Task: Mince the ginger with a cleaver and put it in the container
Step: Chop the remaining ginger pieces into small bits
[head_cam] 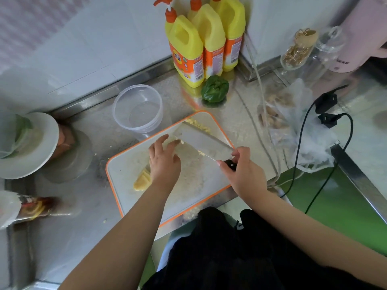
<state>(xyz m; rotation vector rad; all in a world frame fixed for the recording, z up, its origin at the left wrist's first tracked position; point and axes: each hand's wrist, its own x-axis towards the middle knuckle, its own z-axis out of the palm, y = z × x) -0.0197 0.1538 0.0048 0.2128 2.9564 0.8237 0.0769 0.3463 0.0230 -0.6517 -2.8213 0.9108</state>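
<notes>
Head view shows the right hand [243,174] gripping the steel cleaver [201,141] at frame centre, the left hand [164,159] with relaxed fingers gathering pale yellow minced ginger [198,124]; next, I judge, carry it into the clear round plastic container [137,110].

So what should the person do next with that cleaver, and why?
Probably sweep the minced ginger onto the cleaver with the left hand. The right hand grips the handle, the blade lies nearly flat, and the container looks empty.
</notes>
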